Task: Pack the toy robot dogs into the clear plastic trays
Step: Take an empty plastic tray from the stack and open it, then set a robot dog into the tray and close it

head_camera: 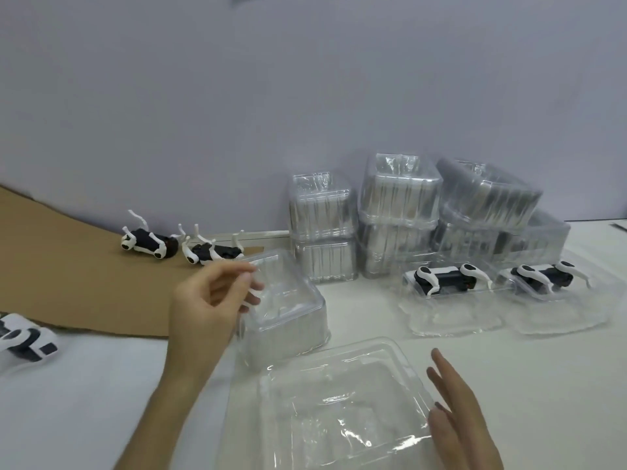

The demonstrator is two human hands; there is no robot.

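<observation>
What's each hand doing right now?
Left hand: fingers curled at the tray stack; grip cannot be told.
Right hand: open, fingers straight against the empty tray.

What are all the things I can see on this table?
toy robot dogs: five, black and white; two on the cardboard, two in trays at right, one cut off at the left edge
front tray: one, clear, empty, front centre
tray stack: one, clear, behind it
filled trays: two, clear, right
back stacks: several, clear, against the wall
cardboard: one, brown, left
table: one, white
left hand: fingers curled, over the tray stack
right hand: fingers straight, at the front tray's right edge
</observation>
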